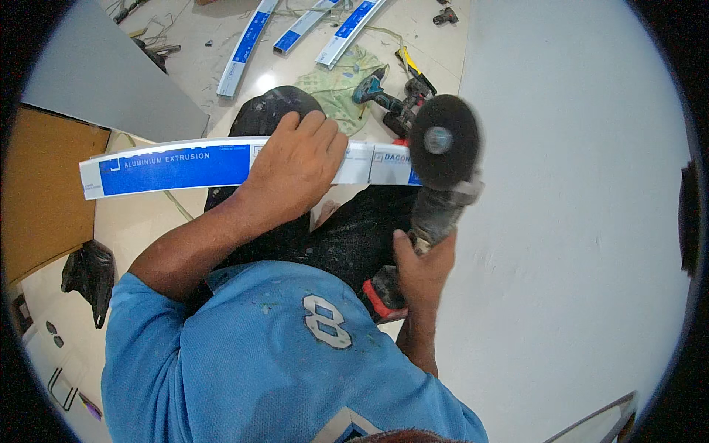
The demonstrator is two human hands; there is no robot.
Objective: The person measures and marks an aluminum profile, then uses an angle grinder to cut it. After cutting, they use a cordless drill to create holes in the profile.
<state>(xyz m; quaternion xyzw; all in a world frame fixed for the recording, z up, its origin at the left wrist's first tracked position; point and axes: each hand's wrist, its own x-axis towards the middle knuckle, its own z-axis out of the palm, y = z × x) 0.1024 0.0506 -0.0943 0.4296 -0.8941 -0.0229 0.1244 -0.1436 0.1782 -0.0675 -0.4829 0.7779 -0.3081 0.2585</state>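
An aluminium profile (174, 169) in blue-and-white film lies crosswise over my knees. My left hand (301, 164) is closed around it near its middle. In my right hand (427, 275) is an angle grinder (436, 214), gripped by its body, with a red-and-black battery pack (384, 294) at its lower end. The grinder's dark round disc (444, 142) stands at the right part of the profile and overlaps it in view. Whether the disc touches the metal I cannot tell. The profile's right end is hidden behind the disc and grinder head.
Several more film-wrapped profiles (247, 48) lie on the tiled floor ahead. A teal cordless drill (377, 94) rests by a green cloth (343, 87). Close on my right is a pale wall (576, 184). A brown board (52, 184) and black plastic bag (90, 277) are at left.
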